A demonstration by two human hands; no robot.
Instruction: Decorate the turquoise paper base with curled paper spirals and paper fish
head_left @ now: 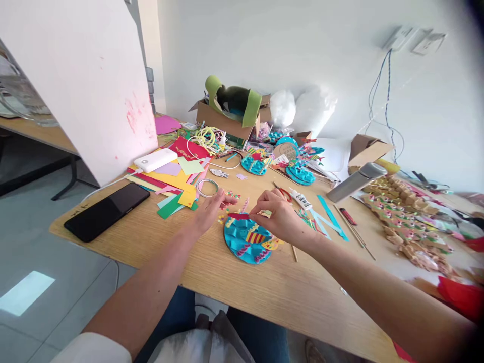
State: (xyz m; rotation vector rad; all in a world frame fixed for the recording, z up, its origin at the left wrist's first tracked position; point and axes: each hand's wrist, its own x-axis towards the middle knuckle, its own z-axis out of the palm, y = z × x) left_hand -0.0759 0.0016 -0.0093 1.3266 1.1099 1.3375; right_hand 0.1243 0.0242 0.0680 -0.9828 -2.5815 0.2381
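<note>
A round blue craft piece lies on the wooden table, decorated with a striped red and yellow shape, purple squiggles and yellow bits. Over its upper part, my right hand pinches one end of a small dark red strip. My left hand is just left of the strip's other end, above the table, its fingers reaching toward small coloured paper bits. Whether anything lies between the left fingertips is too small to tell.
On the left are a black phone, a white power bank and coloured papers. Finished blue crafts and a cardboard box stand behind. To the right are a glue tube, scissors and a grey bottle.
</note>
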